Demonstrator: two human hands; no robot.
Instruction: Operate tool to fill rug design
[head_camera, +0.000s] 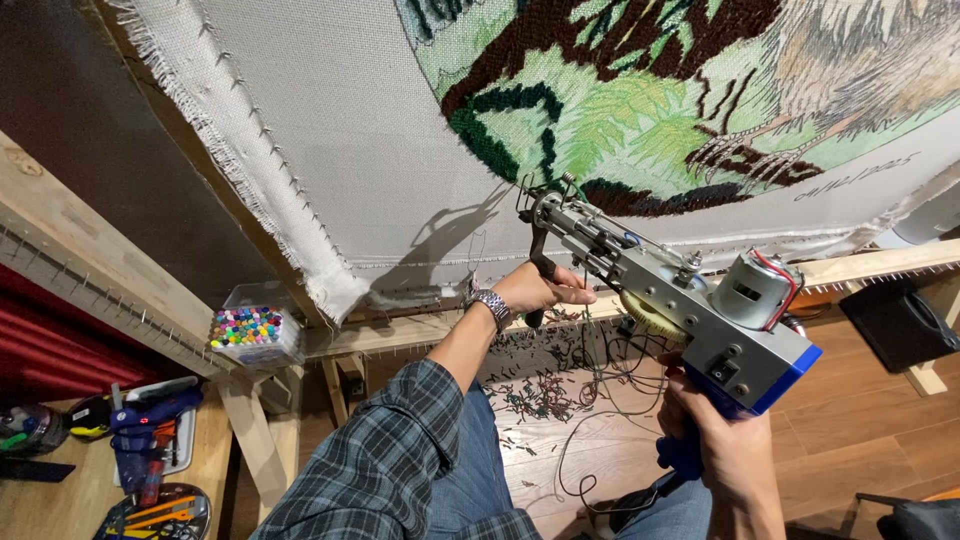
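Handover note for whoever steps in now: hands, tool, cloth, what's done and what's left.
Left hand: shut on the black front handle of the tufting gun.
Right hand: shut on the gun's blue rear grip.
The gun's needle tip is at the backing cloth stretched on the wooden frame, beside the dark border of the tufted design.
Done: green, brown and grey areas are filled.
Left: bare cloth around the design.
Yarn scraps lie on the floor; a box of markers sits at left.

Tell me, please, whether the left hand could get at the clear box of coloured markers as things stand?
Probably not at once: the left hand grips the black front handle of the tufting gun, while the clear box of coloured markers sits well aside.
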